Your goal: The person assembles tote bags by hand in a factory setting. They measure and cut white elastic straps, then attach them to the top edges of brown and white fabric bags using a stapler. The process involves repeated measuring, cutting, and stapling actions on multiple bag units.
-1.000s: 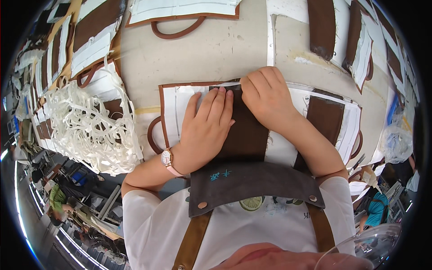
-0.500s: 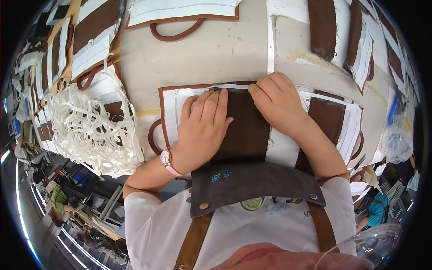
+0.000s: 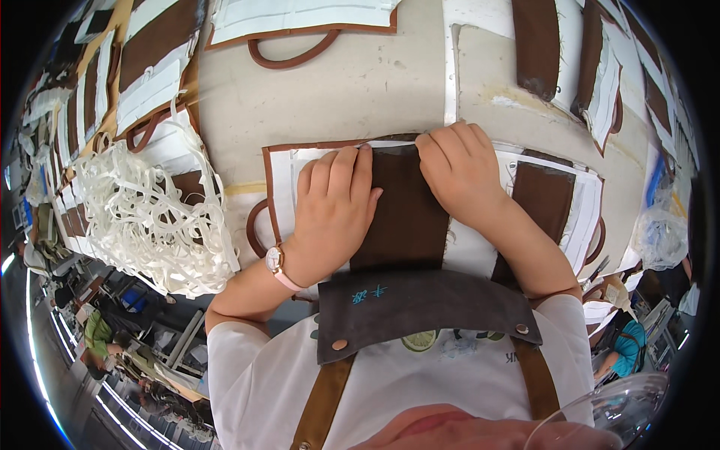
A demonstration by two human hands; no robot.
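Observation:
A bag panel in brown and white with brown edging (image 3: 409, 217) lies flat before me, a brown loop handle (image 3: 255, 229) at its left end. My left hand (image 3: 334, 199), with a pink-strapped watch on the wrist, rests on it with fingers stretched toward its far edge. On the same far edge, right of centre, my right hand (image 3: 461, 172) has curled fingers that grip the rim. Between the two hands the dark edge shows bare. The right hand's fingertips are partly hidden. Another brown loop handle (image 3: 598, 241) sticks out at the right end.
Left of the panel is a heap of white strips (image 3: 157, 217) lying over other panels. More brown and white panels (image 3: 154, 67) lie at the far left, and others (image 3: 536, 49) at the far right. A far panel (image 3: 300, 16) has its handle toward me. Beige board (image 3: 322, 94) lies between.
The white strip that showed along the far edge between my hands is now mostly out of sight, with dark brown there. My left hand has shifted slightly left; the right stays nearly in place.

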